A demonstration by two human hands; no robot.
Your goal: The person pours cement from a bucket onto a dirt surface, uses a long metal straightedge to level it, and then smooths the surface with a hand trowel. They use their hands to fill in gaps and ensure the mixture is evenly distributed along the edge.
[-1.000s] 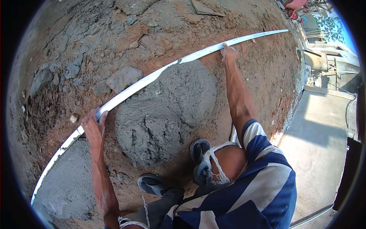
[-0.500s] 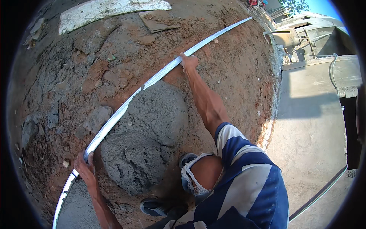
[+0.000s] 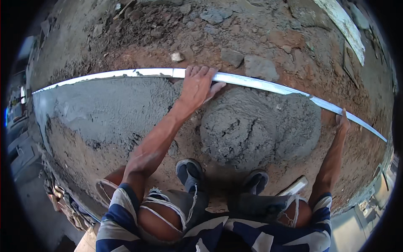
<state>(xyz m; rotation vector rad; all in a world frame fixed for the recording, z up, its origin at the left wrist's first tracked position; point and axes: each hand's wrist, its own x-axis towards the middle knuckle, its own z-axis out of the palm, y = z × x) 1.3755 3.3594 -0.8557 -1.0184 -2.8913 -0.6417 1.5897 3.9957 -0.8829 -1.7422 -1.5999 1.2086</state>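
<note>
A long, pale metal straightedge (image 3: 260,84) lies across the ground, with fine ruled marks along part of it and a dark seam beside my left hand. My left hand (image 3: 198,86) is closed over the bar, fingers on its far side and thumb along the near side. Farther right, my right hand (image 3: 343,121) grips the same bar near its right end, its fingers partly hidden. A heap of wet grey mortar (image 3: 256,126) sits against the bar's near side between my hands. Left of it, a smoothed mortar strip (image 3: 109,105) runs along the edge.
Broken stones (image 3: 260,68) and rough reddish soil lie beyond the bar. A white-coated board (image 3: 342,25) rests at the far right. Near my right knee is a pale, narrow block-like piece (image 3: 294,186). A bucket (image 3: 105,191) stands beside my left forearm.
The view has swung to the left, bringing the smoothed mortar and the bucket into sight. Both hands keep their hold on the straightedge, which stays beside the mortar heap.
</note>
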